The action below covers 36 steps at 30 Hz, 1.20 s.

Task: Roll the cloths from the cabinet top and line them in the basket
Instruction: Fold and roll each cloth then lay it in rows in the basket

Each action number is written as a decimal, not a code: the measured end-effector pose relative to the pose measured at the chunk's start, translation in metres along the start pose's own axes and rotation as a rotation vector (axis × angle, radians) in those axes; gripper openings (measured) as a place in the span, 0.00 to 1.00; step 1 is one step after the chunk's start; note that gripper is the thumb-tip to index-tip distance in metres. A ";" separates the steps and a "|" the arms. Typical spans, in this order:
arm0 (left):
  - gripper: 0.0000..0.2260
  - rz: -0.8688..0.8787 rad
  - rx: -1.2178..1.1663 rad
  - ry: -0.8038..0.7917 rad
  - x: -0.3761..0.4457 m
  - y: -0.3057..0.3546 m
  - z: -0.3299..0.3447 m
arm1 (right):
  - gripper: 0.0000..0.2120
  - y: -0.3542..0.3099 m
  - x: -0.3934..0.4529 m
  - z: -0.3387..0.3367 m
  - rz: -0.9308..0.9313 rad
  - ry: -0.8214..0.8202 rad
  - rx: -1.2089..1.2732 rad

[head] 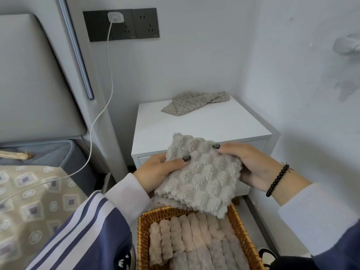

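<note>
A fluffy grey cloth (202,176) hangs unrolled in the air between my hands, above the far end of the basket. My left hand (157,172) pinches its left edge with the thumb on top. My right hand (251,164) grips its right edge. Below, the wicker basket (143,236) holds several rolled pinkish and grey cloths (187,236) lined side by side. One more grey cloth (192,103) lies crumpled at the back of the white cabinet top (204,125).
A bed with a patterned cover (33,197) stands at the left. A white charger cable (97,117) hangs from the wall socket (120,24) down onto the bed. White walls close in behind and to the right of the cabinet.
</note>
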<state>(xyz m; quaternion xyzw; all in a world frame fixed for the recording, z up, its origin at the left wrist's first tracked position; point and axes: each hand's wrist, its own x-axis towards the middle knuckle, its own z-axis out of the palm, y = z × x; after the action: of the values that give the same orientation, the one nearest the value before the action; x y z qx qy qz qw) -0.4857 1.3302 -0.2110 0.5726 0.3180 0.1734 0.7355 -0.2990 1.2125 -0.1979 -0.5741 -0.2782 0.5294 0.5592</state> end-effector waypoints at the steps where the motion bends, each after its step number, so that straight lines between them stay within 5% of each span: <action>1: 0.14 0.011 -0.069 0.030 -0.001 0.001 0.001 | 0.13 0.002 -0.001 0.001 0.019 -0.020 0.132; 4: 0.09 0.035 -0.176 0.114 -0.001 0.002 0.004 | 0.20 0.011 -0.003 0.007 0.082 -0.080 0.332; 10: 0.09 0.072 -0.069 0.052 -0.001 -0.002 0.003 | 0.17 0.014 -0.007 0.006 0.094 -0.095 0.059; 15: 0.22 0.064 0.072 -0.038 -0.005 -0.005 0.001 | 0.20 0.012 -0.012 -0.006 0.086 -0.056 0.026; 29: 0.29 0.191 -0.303 -0.366 0.000 -0.006 -0.007 | 0.32 0.004 -0.021 -0.032 -0.103 -0.238 0.308; 36: 0.26 0.120 -0.316 -0.347 0.006 -0.002 -0.007 | 0.35 0.002 -0.023 -0.041 -0.057 -0.211 0.320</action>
<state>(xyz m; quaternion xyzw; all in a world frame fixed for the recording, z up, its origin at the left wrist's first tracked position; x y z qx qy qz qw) -0.4866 1.3382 -0.2156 0.4895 0.1212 0.1635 0.8479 -0.2685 1.1769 -0.2001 -0.4110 -0.2638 0.6082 0.6257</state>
